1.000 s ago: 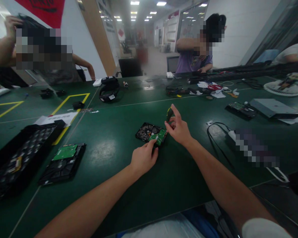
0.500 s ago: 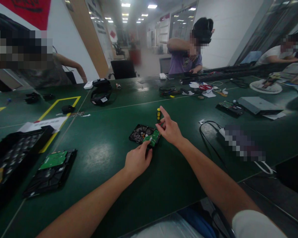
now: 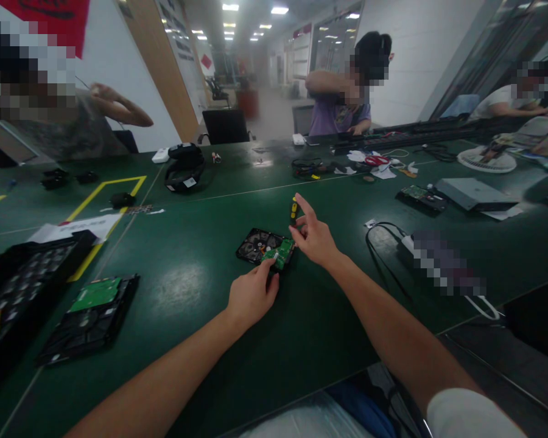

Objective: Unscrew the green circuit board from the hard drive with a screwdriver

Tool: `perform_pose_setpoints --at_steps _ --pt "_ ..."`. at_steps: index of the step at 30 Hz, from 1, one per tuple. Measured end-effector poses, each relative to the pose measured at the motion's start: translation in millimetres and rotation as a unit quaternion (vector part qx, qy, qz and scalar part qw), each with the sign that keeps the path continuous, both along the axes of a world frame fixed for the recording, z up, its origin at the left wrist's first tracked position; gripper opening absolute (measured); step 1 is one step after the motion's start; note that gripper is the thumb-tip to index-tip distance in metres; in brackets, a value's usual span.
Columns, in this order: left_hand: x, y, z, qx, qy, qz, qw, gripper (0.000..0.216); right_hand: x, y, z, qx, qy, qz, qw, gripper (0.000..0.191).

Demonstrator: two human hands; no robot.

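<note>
A black hard drive (image 3: 260,244) with a small green circuit board (image 3: 281,252) lies on the green table (image 3: 201,267) in front of me. My left hand (image 3: 251,295) rests at its near edge, fingers curled, fingertips pressing on the green board. My right hand (image 3: 314,236) hovers just right of the drive and pinches a small screwdriver (image 3: 293,210) with a black and yellow handle, held upright over the drive's far right corner, index finger stretched out.
A second hard drive (image 3: 91,310) with a green board lies at the left beside a black tray (image 3: 13,286). A black cable (image 3: 383,243) loops at the right. Headset (image 3: 185,167), circuit board (image 3: 420,198), grey box (image 3: 475,193) and other people sit farther back.
My hands stay on the drive and screwdriver; the screwdriver handle has turned slightly in my right fingers. The view has shifted a little left. A person at far left has lowered an arm.
</note>
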State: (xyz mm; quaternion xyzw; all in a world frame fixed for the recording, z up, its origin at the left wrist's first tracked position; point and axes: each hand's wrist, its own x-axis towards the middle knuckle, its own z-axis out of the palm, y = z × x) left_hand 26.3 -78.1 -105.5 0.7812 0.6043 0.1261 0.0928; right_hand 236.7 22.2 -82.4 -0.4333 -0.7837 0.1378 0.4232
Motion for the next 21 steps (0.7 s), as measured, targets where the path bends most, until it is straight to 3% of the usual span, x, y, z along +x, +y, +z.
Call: perform_pose_setpoints --at_steps 21 --pt "0.7 0.1 2.0 -0.009 -0.002 -0.002 1.0 0.042 -3.4 2.9 -2.6 0.01 0.01 -0.036 0.999 0.088"
